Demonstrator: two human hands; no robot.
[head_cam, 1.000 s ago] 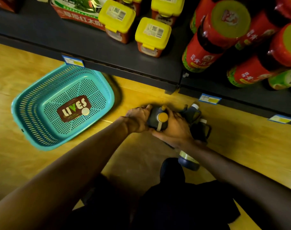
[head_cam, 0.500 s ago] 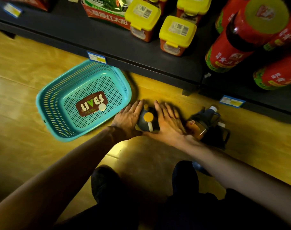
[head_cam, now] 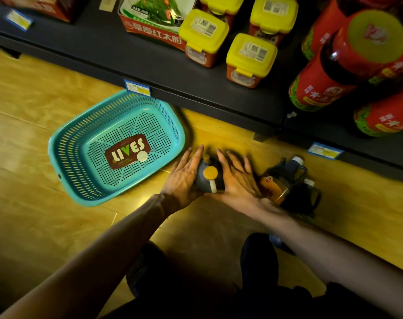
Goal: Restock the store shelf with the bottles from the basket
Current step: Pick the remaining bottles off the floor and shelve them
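Observation:
A dark bottle with a yellow cap [head_cam: 208,178] stands on the wooden floor between my two hands. My left hand [head_cam: 184,178] lies flat against its left side with straight fingers. My right hand [head_cam: 237,180] lies flat against its right side, fingers spread and straight. Two more dark bottles with handles [head_cam: 285,180] stand just right of my right hand; one has an orange label. The teal basket [head_cam: 85,180] sits on the floor to the left, holding no bottles, with a "LIVES" sticker on its bottom. The dark shelf [head_cam: 150,63] runs above.
On the shelf stand yellow-lidded jars [head_cam: 251,58], a red carton [head_cam: 154,21] and large red-labelled bottles [head_cam: 347,63] at the right. Price tags [head_cam: 137,88] hang on the shelf edge. My knees and shoes show at the bottom of the view.
My fingers have straightened from a curled grip to flat against the bottle's sides. The view has shifted so the basket, hands and bottle sit further right and lower than before.

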